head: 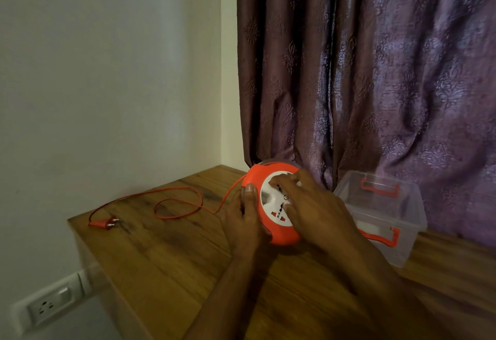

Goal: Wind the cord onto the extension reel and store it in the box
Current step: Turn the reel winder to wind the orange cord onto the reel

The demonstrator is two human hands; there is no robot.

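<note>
An orange extension reel (pixel 257 178) with a white socket face stands tilted on the wooden table (pixel 166 259). My left hand (pixel 243 219) grips its left rim, thumb on the orange edge. My right hand (pixel 314 205) lies over the white face, fingers curled on it. An orange cord (pixel 177 200) runs out from the reel's left side, makes a loop on the table and ends in a plug (pixel 106 223) near the table's left edge. A clear plastic box (pixel 408 213) with orange handles stands open just right of the reel.
A purple patterned curtain (pixel 375 71) hangs behind the table and box. A white wall is on the left, with a wall socket (pixel 48 306) low down beside the table's left edge.
</note>
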